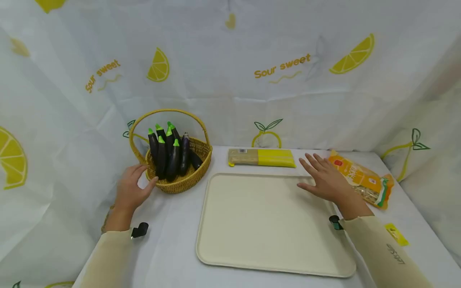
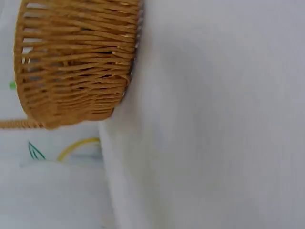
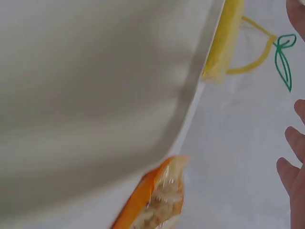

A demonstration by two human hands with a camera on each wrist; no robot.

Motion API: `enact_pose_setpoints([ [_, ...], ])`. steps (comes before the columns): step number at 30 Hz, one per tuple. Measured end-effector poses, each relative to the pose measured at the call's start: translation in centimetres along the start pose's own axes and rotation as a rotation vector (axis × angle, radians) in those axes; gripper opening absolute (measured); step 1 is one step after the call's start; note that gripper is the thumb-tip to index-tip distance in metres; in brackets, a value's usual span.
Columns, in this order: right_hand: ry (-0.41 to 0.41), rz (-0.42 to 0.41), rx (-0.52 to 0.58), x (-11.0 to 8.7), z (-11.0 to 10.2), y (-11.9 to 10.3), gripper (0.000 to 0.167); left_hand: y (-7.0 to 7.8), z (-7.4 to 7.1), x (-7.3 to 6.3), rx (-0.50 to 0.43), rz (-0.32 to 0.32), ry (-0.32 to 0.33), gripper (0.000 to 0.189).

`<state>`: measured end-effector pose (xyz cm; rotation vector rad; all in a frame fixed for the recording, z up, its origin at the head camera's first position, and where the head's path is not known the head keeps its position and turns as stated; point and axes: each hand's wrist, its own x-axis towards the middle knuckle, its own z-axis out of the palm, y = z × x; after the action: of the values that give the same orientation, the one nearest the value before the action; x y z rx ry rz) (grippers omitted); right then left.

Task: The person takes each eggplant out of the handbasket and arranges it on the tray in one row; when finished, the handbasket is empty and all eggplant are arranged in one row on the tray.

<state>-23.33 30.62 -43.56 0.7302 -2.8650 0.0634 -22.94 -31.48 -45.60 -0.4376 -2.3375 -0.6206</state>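
Observation:
At the left, a wicker basket [image 1: 184, 185] with a tall hoop handle holds several dark eggplants [image 1: 174, 160], most with bright green stem ends. My left hand [image 1: 134, 187] is at the basket's near left side, thumb and fingers apart; whether it touches the rim I cannot tell. In the left wrist view the basket's woven wall [image 2: 81, 62] shows, but not the hand. My right hand [image 1: 325, 180] hovers over the back right part of a cream tray [image 1: 270, 224], fingers spread and holding nothing. Its fingertips [image 3: 296, 138] show at the right wrist view's edge.
Behind the tray lies a flat yellow and tan packet [image 1: 262, 157]. An orange bag [image 1: 363, 178] is right of my right hand, and a small yellow sachet [image 1: 397, 234] lies beside the right forearm. A lemon-printed cloth [image 1: 216, 80] hangs behind the white table.

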Motion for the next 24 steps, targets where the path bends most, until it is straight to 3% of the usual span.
enact_pose_setpoints([
  [3,-0.006,0.002,0.089,1.5,0.2,-1.7,0.085,-0.8,0.5,-0.4,-0.146,-0.247,0.115,0.049],
  [7,-0.035,0.01,0.243,3.8,0.2,-4.5,0.082,-1.5,1.6,-1.3,-0.469,-0.603,0.164,0.048],
  [10,-0.066,0.003,0.346,5.9,0.1,-7.1,0.08,-1.7,2.5,-1.8,-0.717,-0.764,0.245,0.048],
  [14,-0.082,-0.023,0.462,9.6,0.0,-10.8,0.077,-1.8,3.8,-1.6,-1.001,-0.842,0.366,0.048],
  [17,-0.076,-0.059,0.561,12.4,0.2,-13.5,0.076,-1.7,4.3,-1.4,-1.138,-0.863,0.411,0.048],
  [21,-0.064,-0.095,0.707,16.1,1.1,-16.8,0.074,-1.1,4.2,-1.3,-1.159,-0.879,0.347,0.054],
  [24,-0.06,-0.108,0.8,19.2,1.5,-19.3,0.072,-0.5,3.8,-1.0,-1.098,-0.872,0.245,0.059],
])
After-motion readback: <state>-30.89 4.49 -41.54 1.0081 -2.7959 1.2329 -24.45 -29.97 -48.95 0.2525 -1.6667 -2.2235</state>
